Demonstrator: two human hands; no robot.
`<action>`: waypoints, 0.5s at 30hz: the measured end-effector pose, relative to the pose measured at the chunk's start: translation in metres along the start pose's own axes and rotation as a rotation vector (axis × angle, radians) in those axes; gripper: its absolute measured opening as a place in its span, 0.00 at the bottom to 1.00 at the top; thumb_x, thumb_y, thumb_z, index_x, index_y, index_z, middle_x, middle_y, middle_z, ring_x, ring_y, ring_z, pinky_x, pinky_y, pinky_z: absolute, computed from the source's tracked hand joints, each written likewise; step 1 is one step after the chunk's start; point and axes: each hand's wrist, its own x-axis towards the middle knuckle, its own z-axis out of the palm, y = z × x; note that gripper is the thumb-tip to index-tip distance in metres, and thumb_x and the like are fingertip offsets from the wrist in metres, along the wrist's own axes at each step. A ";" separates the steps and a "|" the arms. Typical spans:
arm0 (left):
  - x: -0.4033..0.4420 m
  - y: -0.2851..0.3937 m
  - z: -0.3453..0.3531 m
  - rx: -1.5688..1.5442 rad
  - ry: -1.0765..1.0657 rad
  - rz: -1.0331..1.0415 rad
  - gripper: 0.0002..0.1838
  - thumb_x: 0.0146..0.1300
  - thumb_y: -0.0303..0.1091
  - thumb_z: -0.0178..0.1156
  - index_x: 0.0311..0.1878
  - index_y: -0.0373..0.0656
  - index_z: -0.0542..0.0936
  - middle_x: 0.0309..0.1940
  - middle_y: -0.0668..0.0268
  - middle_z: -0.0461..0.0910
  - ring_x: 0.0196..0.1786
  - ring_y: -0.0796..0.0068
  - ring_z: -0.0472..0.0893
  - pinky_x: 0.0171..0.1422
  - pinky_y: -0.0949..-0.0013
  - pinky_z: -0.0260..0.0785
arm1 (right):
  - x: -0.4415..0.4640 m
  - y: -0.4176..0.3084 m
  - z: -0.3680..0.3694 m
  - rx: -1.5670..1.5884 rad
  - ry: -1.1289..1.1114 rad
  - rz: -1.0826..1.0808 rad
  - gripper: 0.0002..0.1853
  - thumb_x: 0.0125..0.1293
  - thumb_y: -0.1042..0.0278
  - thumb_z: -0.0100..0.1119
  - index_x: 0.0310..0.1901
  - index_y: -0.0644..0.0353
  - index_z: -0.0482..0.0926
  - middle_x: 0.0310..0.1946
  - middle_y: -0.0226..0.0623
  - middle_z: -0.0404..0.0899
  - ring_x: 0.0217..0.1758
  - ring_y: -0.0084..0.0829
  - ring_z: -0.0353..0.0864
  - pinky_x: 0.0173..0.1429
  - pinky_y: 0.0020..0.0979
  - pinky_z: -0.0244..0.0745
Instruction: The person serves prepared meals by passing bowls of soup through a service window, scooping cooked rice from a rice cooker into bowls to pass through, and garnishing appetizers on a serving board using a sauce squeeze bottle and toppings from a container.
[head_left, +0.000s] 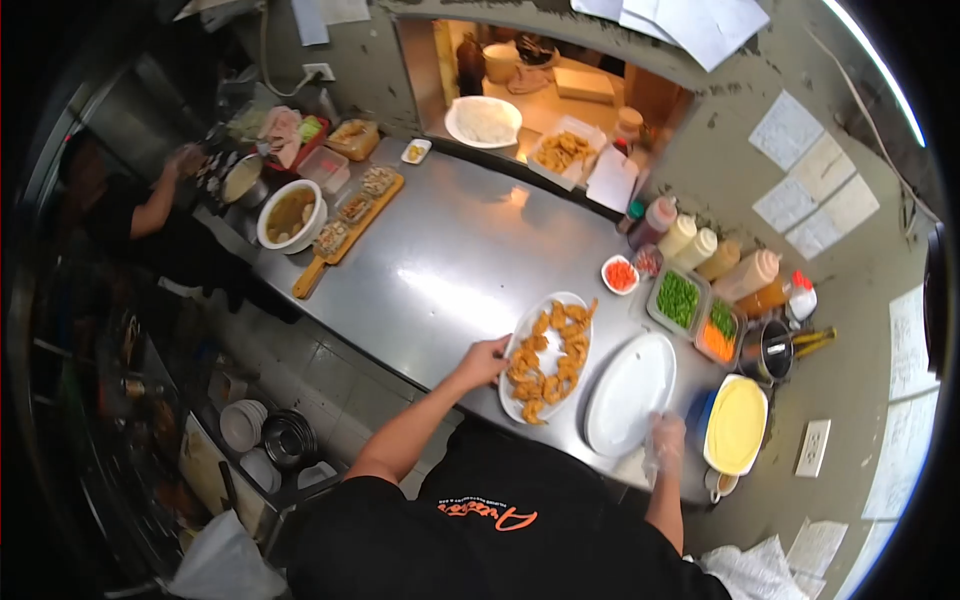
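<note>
My left hand [485,362] grips the left rim of a white oval plate [549,347]. Golden fried pieces [571,358] lie in a ring on that plate. To its right sits a bare white oval plate [630,395] on the steel counter. My right hand [665,442], in a clear plastic glove, is by the lower right edge of this second plate; its fingers are blurred, and whether they touch the rim is unclear.
A steel counter [440,270] carries a wooden board [350,235] with food, a soup bowl [292,216], squeeze bottles [678,236], a green-filled container [676,298] and a yellow-topped tub [736,424]. A co-worker [140,210] stands at the left.
</note>
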 end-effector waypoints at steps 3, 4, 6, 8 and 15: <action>-0.004 0.006 0.045 0.055 0.065 0.028 0.37 0.63 0.24 0.61 0.76 0.55 0.66 0.34 0.64 0.84 0.26 0.80 0.81 0.28 0.71 0.79 | 0.003 0.072 0.000 -0.005 0.002 -0.055 0.21 0.64 0.55 0.60 0.31 0.71 0.82 0.35 0.64 0.82 0.43 0.61 0.82 0.49 0.52 0.74; -0.006 0.011 0.057 0.044 0.066 0.012 0.36 0.65 0.25 0.60 0.76 0.55 0.65 0.36 0.64 0.84 0.26 0.80 0.81 0.30 0.71 0.81 | 0.015 0.093 0.007 -0.065 0.055 -0.119 0.21 0.65 0.55 0.61 0.31 0.71 0.82 0.35 0.63 0.82 0.44 0.60 0.83 0.48 0.52 0.74; -0.009 0.016 0.079 -0.014 0.049 0.037 0.36 0.66 0.26 0.60 0.77 0.55 0.64 0.38 0.62 0.84 0.26 0.79 0.81 0.32 0.71 0.82 | 0.023 0.099 -0.006 -0.035 -0.065 0.038 0.23 0.65 0.53 0.62 0.30 0.72 0.82 0.36 0.63 0.82 0.45 0.60 0.83 0.49 0.52 0.75; -0.006 0.013 0.087 -0.038 -0.077 -0.015 0.35 0.68 0.29 0.61 0.77 0.56 0.63 0.39 0.61 0.84 0.27 0.76 0.82 0.31 0.70 0.81 | 0.010 0.079 -0.036 -0.088 -0.124 0.111 0.25 0.65 0.50 0.62 0.30 0.72 0.82 0.36 0.63 0.82 0.47 0.59 0.83 0.50 0.53 0.75; 0.033 0.130 -0.068 0.091 -0.279 0.216 0.20 0.74 0.37 0.59 0.65 0.42 0.78 0.48 0.62 0.85 0.47 0.75 0.82 0.51 0.69 0.78 | -0.003 -0.116 -0.117 -0.285 -0.177 -0.614 0.19 0.67 0.53 0.59 0.33 0.63 0.85 0.34 0.55 0.83 0.43 0.56 0.82 0.49 0.52 0.75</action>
